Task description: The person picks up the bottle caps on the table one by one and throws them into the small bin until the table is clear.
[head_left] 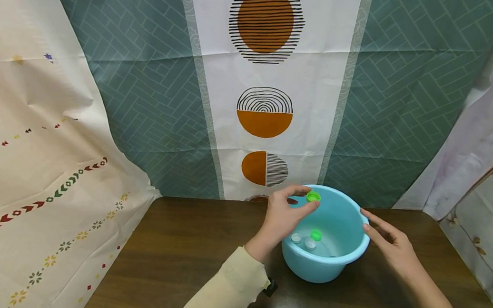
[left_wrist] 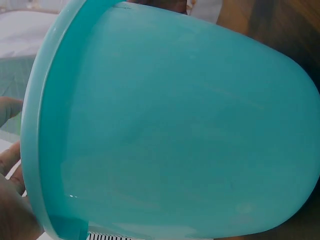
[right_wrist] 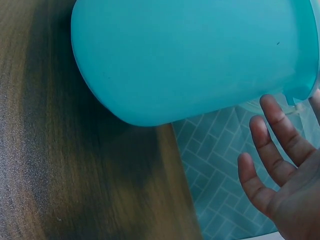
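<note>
A light blue plastic tub (head_left: 328, 269) stands on the table, its outer wall (left_wrist: 190, 120) filling much of the left wrist view. My left hand (head_left: 283, 214) pinches a small round green cap (head_left: 313, 197) between thumb and fingers, above the tub's left side. On the tub's floor lie another green cap (head_left: 315, 235) and two whitish, clear-looking round caps (head_left: 310, 244). My right hand (head_left: 390, 240) touches the tub's right rim with thumb and index finger. In the right wrist view its other fingers (right_wrist: 272, 150) are spread loosely beside the tub.
The tub stands on a dark brown wooden table (head_left: 188, 245), near its back edge. A green and white patterned cloth (head_left: 269, 79) hangs behind. Cream floral fabric (head_left: 57, 160) drapes on the left, with pale flowered cloth (head_left: 481, 237) on the right.
</note>
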A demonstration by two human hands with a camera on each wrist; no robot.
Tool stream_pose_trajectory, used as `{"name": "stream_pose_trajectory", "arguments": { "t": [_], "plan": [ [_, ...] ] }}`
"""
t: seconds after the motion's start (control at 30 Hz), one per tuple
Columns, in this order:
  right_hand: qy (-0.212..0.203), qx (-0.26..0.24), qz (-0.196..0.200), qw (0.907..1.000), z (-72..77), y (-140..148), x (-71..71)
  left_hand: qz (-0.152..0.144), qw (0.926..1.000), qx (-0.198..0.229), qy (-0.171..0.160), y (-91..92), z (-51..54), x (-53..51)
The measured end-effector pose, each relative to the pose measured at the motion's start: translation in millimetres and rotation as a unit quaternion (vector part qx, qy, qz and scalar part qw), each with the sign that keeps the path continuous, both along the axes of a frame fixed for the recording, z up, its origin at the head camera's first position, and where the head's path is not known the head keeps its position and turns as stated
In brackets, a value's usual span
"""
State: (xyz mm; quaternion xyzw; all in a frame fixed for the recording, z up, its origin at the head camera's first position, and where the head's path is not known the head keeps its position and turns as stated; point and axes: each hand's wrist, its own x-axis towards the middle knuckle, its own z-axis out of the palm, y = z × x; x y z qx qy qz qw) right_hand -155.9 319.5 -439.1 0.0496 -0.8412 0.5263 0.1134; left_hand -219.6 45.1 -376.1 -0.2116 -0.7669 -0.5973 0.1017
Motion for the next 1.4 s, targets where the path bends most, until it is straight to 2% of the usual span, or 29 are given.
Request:
{"name": "stream_pose_trajectory", "arguments": {
  "t": [0.13,0.3,0.73,0.97,1.13,1.27,1.4],
  "plan": [
    [-0.001,0.001,-0.001,1.0,0.6,0.0,0.5,0.016,0.9996,-0.015,-0.019,-0.2,1.0,2.0],
    [-0.003,0.005,0.0,1.0,-0.2,-0.5,1.0,0.019,0.9995,-0.015,-0.019,-1.6,1.2,2.4],
    [-0.008,0.015,-0.004,0.9998,-0.4,0.5,2.3,0.012,0.9999,-0.008,0.008,-5.5,3.6,2.4],
    [-0.008,0.005,-0.002,1.0,-0.6,1.2,2.0,0.017,0.9994,-0.002,0.032,-14.7,4.1,-0.4],
    [-0.007,0.003,0.0,1.0,-0.1,1.1,1.5,0.016,0.9993,0.002,0.034,-29.1,-1.3,-1.7],
    [-0.008,0.003,0.002,1.0,0.5,0.8,0.9,0.005,0.9992,0.015,0.035,-45.3,-10.9,-3.4],
    [-0.008,0.007,0.0,0.9999,1.1,0.9,1.0,0.019,0.9988,0.026,0.037,-62.8,-21.3,-3.9]
  ]
}}
